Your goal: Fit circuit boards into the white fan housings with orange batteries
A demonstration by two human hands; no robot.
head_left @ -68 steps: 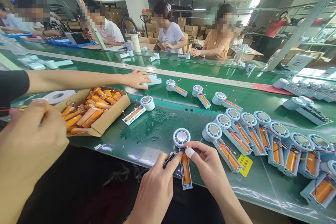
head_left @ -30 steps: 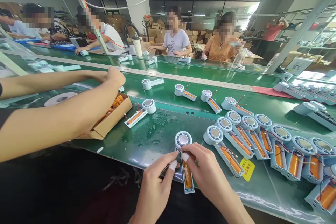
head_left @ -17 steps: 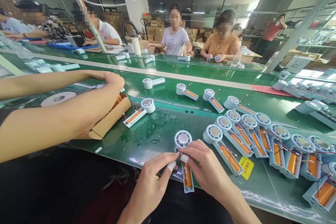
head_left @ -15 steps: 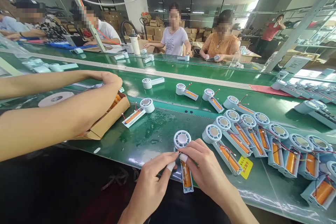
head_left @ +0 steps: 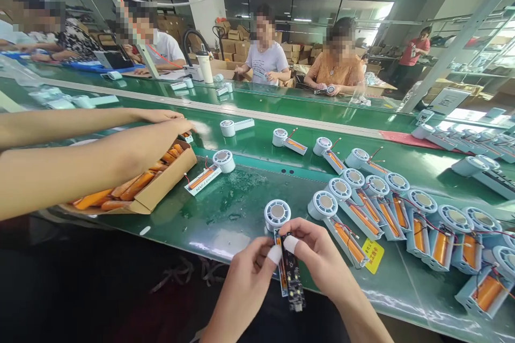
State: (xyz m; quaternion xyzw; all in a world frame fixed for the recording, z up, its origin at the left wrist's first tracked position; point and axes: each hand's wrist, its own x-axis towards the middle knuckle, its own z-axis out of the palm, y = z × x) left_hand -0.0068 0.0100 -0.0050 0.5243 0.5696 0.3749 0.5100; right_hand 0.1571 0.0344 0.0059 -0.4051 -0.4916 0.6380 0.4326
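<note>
A light-blue fan unit (head_left: 277, 214) lies at the front edge of the green work surface, its round head away from me and its open handle toward me. A narrow black circuit board (head_left: 294, 278) is beside and partly over the handle. My right hand (head_left: 317, 252) pinches the board's upper end between thumb and fingers. My left hand (head_left: 253, 273) is closed at the left of the handle, thumb against the fingertips; what it grips is too small to make out. White covers wrap both thumbs.
Several fan units (head_left: 420, 201) with orange batteries crowd the right, near a yellow card (head_left: 373, 256). Another unit (head_left: 223, 161) lies left of centre. A co-worker's arms (head_left: 92, 163) reach over a cardboard box (head_left: 164, 185) of orange batteries. More units line the green belt (head_left: 257, 144).
The black board now shows by the handle in my right hand. My left hand has shifted slightly right. The co-worker's arms moved, uncovering the batteries, and a unit on the belt slid slightly right.
</note>
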